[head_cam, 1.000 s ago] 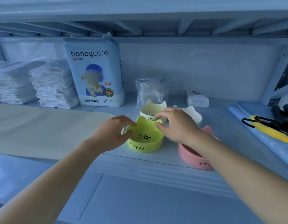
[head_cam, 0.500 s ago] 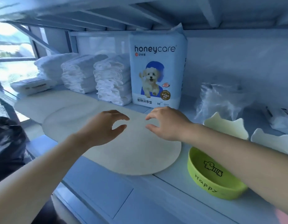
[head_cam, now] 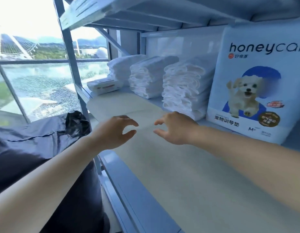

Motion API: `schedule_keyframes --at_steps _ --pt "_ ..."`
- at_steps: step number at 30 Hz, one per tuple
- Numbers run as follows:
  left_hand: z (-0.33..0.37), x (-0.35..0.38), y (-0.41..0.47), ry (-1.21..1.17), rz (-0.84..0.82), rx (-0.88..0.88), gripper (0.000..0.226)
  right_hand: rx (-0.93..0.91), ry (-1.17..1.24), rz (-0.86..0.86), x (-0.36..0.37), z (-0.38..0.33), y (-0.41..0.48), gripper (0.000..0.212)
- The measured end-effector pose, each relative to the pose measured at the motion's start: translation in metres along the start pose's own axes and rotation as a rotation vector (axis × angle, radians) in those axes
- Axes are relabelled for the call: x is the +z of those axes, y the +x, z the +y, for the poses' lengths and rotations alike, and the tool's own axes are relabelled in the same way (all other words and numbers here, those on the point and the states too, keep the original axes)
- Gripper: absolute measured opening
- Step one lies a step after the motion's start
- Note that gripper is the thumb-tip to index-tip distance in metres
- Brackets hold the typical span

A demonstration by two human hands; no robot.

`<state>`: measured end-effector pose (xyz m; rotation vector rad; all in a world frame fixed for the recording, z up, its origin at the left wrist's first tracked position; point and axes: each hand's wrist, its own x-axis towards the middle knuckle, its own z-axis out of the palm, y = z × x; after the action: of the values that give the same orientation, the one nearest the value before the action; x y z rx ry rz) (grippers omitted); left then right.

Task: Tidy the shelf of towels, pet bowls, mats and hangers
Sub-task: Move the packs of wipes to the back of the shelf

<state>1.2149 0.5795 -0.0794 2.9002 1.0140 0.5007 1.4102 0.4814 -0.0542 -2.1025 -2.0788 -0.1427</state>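
Two beige mats lie flat on the pale blue shelf, a near mat (head_cam: 188, 174) overlapping a far mat (head_cam: 112, 105). My left hand (head_cam: 112, 132) and my right hand (head_cam: 174, 126) hover side by side just above the mats, fingers loosely curved, holding nothing. Behind them stand three stacks of folded white towels (head_cam: 182, 88), with a flat white pack (head_cam: 103, 85) at the far left end. The pet bowls and hangers are out of view.
A tall honeycare pet-pad bag (head_cam: 256, 84) stands upright at the right, against the back wall. The shelf's front edge (head_cam: 129, 190) runs diagonally below my arms. A black bag (head_cam: 77, 123) sits left of the shelf post (head_cam: 70, 52), before a window.
My view has swung left, away from the bowls to the mats and towels. Both hands let go of the yellow bowl and moved left over the mats, holding nothing.
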Motion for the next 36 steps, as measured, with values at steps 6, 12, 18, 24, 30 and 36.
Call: schedule_keyframes --at_steps 6,12,18,24,30,36 --pt "-0.071 0.002 0.038 0.011 0.0 0.012 0.031 0.036 0.079 0.001 0.025 -0.023 0.076 0.041" --pt "-0.157 0.0 0.093 0.012 0.0 0.055 0.03 0.091 0.138 0.02 0.046 -0.044 0.154 0.042" --pt "-0.247 0.007 0.135 0.024 0.053 0.079 0.036 0.167 0.206 0.048 0.075 -0.057 0.225 0.042" --pt "-0.3 0.017 0.175 0.051 0.041 0.129 0.043 0.292 0.28 0.053 0.1 -0.054 0.266 0.046" --pt "-0.304 0.049 0.191 0.029 0.045 0.234 0.049 0.264 0.166 -0.1 0.114 -0.05 0.277 0.055" --pt "-0.322 0.044 0.22 0.046 0.155 0.24 0.049 0.255 0.183 -0.042 0.114 -0.047 0.277 0.053"
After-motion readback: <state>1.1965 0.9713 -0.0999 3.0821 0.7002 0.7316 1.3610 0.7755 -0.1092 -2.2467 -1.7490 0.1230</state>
